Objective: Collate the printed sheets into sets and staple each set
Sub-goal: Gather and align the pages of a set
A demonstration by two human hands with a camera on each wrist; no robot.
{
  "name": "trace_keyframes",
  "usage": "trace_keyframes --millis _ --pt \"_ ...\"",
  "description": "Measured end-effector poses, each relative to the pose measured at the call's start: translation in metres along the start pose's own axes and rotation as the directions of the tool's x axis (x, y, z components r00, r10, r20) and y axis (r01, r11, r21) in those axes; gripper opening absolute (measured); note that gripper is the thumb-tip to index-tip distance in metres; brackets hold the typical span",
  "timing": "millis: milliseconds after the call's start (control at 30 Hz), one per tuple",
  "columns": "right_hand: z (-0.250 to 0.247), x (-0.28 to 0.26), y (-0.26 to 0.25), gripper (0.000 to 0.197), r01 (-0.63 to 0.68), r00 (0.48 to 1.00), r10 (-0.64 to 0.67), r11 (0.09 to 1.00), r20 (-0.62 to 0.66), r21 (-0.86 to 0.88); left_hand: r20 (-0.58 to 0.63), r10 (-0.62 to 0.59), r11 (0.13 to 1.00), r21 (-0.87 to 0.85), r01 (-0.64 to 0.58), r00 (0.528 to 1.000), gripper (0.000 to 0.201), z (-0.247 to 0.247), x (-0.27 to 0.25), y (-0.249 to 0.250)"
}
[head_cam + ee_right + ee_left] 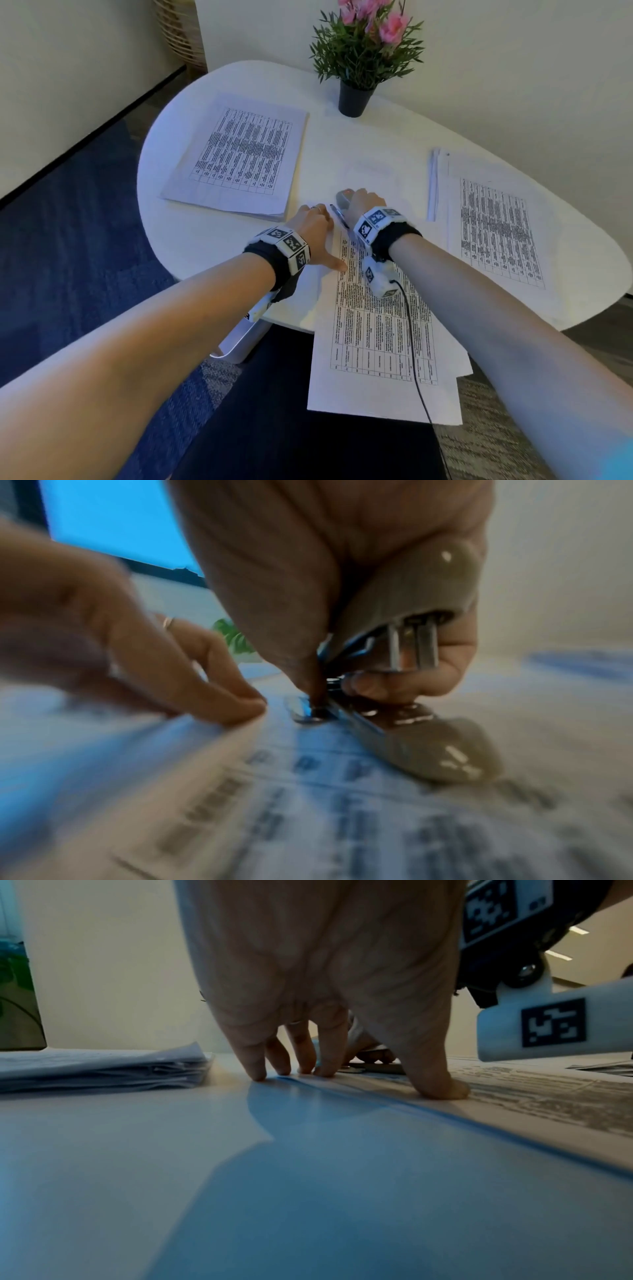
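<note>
1. One set of printed sheets (380,329) lies before us, its near half hanging off the white table (191,236).
2. We see our right hand (361,204) gripping the grey stapler (421,739) at the set's far corner; the blurred wrist view seems to show its mouth apart.
3. Our left hand (317,233) presses the set's left edge with straight fingers.
4. Two paper stacks flank us: left stack (239,154), right stack (493,222).
5. Beyond stand a potted plant (363,58), pale walls and blue carpet (68,240).
</note>
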State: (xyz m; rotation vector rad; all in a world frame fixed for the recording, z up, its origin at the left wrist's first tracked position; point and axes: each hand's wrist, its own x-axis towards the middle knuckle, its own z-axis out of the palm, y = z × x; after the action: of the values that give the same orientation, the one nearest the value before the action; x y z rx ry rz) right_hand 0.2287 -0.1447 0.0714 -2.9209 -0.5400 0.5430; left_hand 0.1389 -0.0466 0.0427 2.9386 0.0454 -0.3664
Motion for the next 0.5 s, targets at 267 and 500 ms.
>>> trace_keyframes --millis 267,500 --pt "-0.005 0.008 -0.005 0.032 -0.033 0.999 0.031 0.998 0.039 0.05 0.007 -0.012 1.0 0.0 0.012 1.0 0.097 -0.003 0.001 0.0" --pt "-0.018 0.013 -0.018 0.038 -0.002 1.0 0.0 0.998 0.023 0.066 0.007 -0.031 0.999 -0.025 0.031 1.0 0.092 -0.009 -0.004 0.003"
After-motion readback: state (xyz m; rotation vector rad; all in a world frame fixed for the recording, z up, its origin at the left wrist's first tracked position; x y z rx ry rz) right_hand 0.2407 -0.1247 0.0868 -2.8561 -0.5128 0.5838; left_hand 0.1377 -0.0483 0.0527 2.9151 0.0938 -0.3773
